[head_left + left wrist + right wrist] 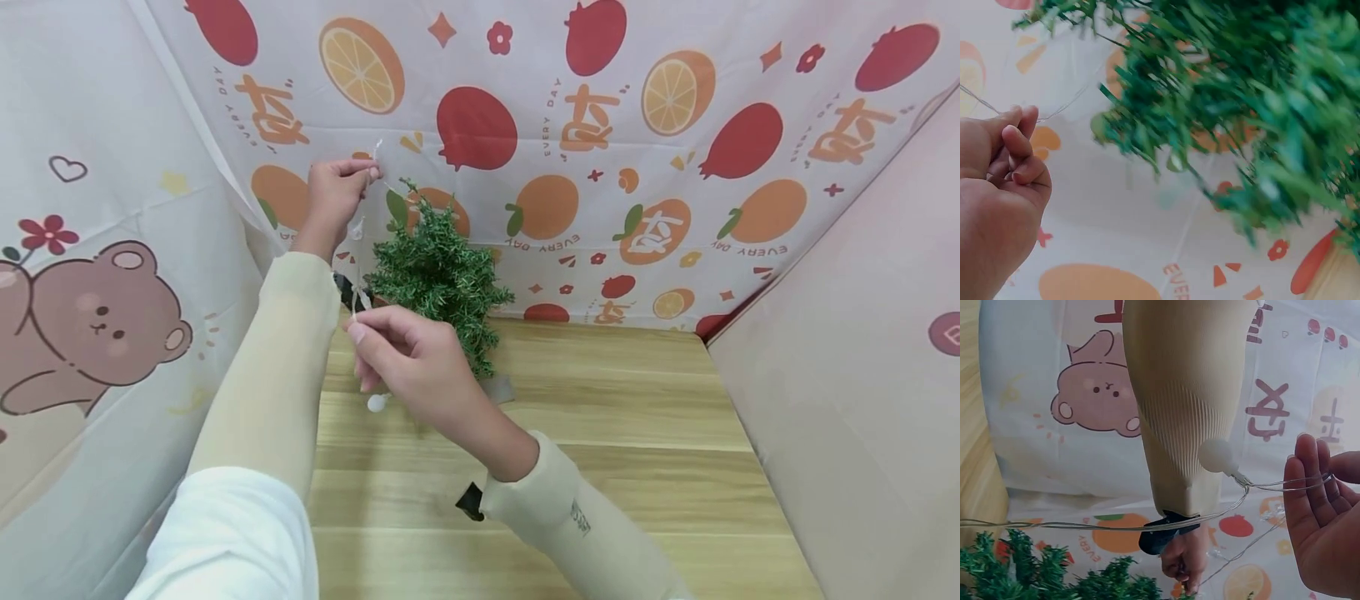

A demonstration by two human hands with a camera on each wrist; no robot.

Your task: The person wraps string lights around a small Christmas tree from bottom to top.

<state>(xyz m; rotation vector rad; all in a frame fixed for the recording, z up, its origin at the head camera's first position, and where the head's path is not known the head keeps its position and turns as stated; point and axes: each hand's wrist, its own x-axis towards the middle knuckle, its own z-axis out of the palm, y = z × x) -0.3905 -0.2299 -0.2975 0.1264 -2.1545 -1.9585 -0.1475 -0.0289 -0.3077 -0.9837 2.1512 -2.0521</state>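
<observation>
A small green artificial pine tree [442, 275] stands on the wooden table near the back wall. My left hand [337, 196] is raised to the left of its top and pinches a thin clear string-light wire between thumb and fingertips. In the left wrist view the wire [1063, 109] runs from those fingers towards the branches. Lower and nearer, in front of the tree's left side, my right hand [420, 358] pinches a loop of the same string lights between thumb and forefinger. A round white bulb [1217, 455] hangs by this loop in the right wrist view.
Patterned fruit cloth [476, 129] forms the back wall, close behind the tree. A bear-print cloth [112, 325] hangs at the left, a pale panel [847, 333] at the right. The wooden tabletop [637, 467] extends to the right and front.
</observation>
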